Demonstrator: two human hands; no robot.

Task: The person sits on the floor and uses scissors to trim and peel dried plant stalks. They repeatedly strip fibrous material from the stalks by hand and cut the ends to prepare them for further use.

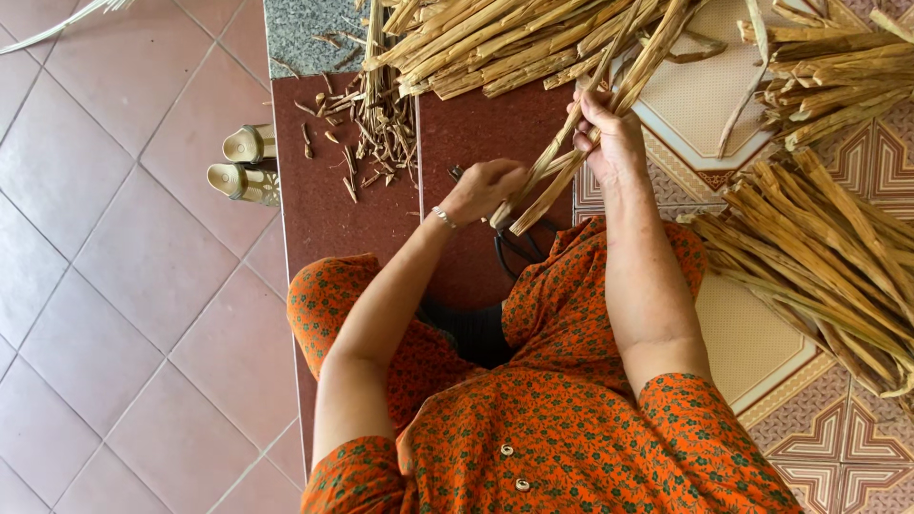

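Observation:
Both my hands hold a thin bundle of dried tan plant stalks (562,162) that slants up towards a bigger heap. My left hand (484,188), with a bracelet at the wrist, is closed on the bundle's lower ends. My right hand (609,133) grips the same stalks higher up, fingers wrapped round them. I sit in orange flowered clothes (562,400) on a dark red step (324,200). Something black with looped handles (519,249) lies under the stalk ends by my lap.
A heap of stalks (505,43) lies across the top, and two more piles (819,247) (833,76) lie on patterned tiles at the right. Short scraps (381,124) litter the step. A pair of cream sandals (243,164) stands on pink floor tiles at the left.

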